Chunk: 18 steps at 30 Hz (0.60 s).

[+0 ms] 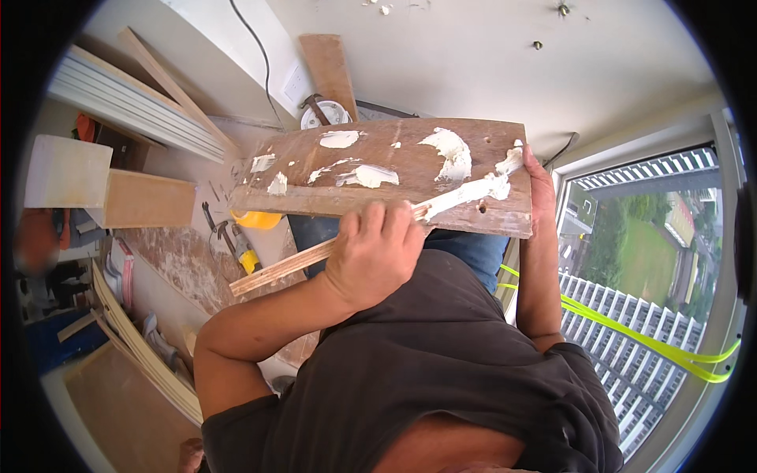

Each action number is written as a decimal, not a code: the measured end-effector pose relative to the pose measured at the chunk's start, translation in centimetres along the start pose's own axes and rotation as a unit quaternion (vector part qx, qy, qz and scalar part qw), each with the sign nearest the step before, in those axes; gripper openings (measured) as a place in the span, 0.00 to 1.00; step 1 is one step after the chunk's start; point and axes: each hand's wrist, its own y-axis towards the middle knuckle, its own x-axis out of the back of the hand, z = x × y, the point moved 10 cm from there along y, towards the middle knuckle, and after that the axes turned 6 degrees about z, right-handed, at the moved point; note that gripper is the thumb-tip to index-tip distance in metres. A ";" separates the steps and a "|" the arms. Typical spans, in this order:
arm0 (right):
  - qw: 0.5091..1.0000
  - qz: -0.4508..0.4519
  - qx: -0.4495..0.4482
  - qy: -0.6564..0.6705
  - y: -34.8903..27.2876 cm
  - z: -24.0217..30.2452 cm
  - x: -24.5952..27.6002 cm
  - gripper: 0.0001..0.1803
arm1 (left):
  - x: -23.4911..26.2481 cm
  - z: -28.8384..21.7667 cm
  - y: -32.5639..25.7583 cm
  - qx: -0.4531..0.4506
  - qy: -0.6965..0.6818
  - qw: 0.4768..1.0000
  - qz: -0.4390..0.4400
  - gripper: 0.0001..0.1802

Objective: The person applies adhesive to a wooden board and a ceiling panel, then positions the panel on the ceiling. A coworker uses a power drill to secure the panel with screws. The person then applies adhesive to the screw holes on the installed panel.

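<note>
A brown wooden board [378, 150] lies at a tilt across my front, dabbed with several patches of white paste [451, 154]. My left hand [377, 254] is closed round a wooden stick [284, 268] that crosses the board's near edge. White paste thickly coats the stick's far end, which reaches toward the board's right end. My right hand [541, 191] grips the right end of the board; its thumb shows at the edge and the other fingers are mostly hidden. Small holes show near that end.
A hammer [317, 109] rests on a white bucket [335, 114] by the wall. Tools including another hammer [229, 240] and a yellow hard hat [258, 219] lie on the floor at left, near stacked boards [142, 106]. A window [639, 236] with yellow-green straps [646, 340] stands at right.
</note>
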 end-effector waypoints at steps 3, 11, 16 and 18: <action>0.999 -0.029 0.030 -0.012 0.0 0.5 0.6 0.26 | -0.4 2.3 -2.3 0.048 -0.034 0.998 0.013 0.13; 0.997 -0.012 0.043 -0.066 -0.5 1.4 2.0 0.30 | -4.0 10.9 -7.7 0.256 -0.417 0.865 0.108 0.22; 0.991 -0.064 0.026 -0.118 -0.7 2.2 4.9 0.32 | -8.3 20.4 -20.8 0.553 -0.590 0.586 0.045 0.17; 0.992 -0.026 0.007 -0.126 -0.7 2.2 4.6 0.31 | -10.2 25.0 -28.7 0.641 -0.584 0.497 -0.045 0.16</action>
